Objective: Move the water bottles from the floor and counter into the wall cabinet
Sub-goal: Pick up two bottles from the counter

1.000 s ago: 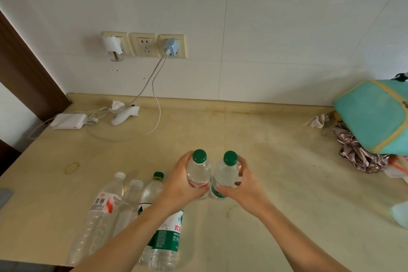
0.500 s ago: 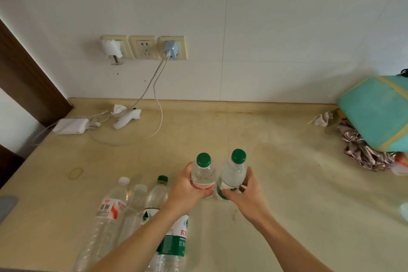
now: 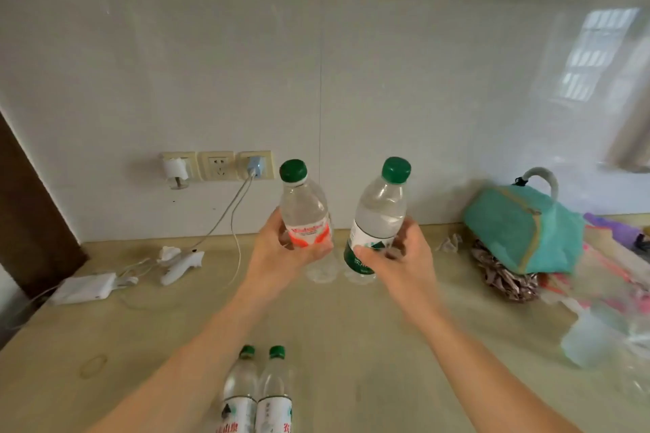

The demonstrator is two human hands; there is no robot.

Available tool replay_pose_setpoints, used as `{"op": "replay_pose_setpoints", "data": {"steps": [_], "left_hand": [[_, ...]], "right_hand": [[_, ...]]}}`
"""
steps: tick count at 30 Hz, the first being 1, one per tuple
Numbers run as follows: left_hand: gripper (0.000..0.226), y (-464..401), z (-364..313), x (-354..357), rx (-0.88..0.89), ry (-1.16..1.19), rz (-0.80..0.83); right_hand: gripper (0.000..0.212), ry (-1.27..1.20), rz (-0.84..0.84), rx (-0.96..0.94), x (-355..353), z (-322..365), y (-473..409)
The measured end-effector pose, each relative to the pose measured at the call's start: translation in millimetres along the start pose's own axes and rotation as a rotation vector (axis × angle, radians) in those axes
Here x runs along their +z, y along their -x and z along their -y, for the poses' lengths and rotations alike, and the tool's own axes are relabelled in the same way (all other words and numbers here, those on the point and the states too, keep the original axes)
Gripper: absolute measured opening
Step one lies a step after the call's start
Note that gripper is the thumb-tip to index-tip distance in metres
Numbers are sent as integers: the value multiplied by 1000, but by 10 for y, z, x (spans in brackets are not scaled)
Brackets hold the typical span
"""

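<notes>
The left hand (image 3: 281, 250) is gripping a red-labelled bottle (image 3: 305, 218); beside it, the right hand (image 3: 397, 257) is gripping a green-labelled bottle (image 3: 378, 218) (both lifted above the surface (image 3: 351, 327)).

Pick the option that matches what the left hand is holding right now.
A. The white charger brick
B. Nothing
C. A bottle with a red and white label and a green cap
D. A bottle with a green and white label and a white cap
C: the left hand grips the red-labelled bottle with the green cap, raised off the counter, while the right hand holds the green-labelled bottle.
</notes>
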State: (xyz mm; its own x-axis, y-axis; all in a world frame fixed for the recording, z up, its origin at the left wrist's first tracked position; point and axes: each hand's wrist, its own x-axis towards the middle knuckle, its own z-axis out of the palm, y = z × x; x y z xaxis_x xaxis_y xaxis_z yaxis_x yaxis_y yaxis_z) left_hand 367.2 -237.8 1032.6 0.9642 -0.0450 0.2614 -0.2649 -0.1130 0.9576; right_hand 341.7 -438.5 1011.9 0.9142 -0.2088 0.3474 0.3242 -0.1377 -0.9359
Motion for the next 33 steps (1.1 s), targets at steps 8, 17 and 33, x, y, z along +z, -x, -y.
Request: {"op": "replay_pose_setpoints", "data": {"steps": [8,17,33], "left_hand": [[51,-304,-1478,-249,430,18,-105],[49,-732,-2723,-451,752,48,-179],[57,-1993,-3446,-198,701,-168,-294]], "right_hand": [[46,-117,-56,-421,53,1627,-608],[49,-89,-48,-702,14,2954,-1306],[41,170,-6,-424,-248,3383,-2633]]}}
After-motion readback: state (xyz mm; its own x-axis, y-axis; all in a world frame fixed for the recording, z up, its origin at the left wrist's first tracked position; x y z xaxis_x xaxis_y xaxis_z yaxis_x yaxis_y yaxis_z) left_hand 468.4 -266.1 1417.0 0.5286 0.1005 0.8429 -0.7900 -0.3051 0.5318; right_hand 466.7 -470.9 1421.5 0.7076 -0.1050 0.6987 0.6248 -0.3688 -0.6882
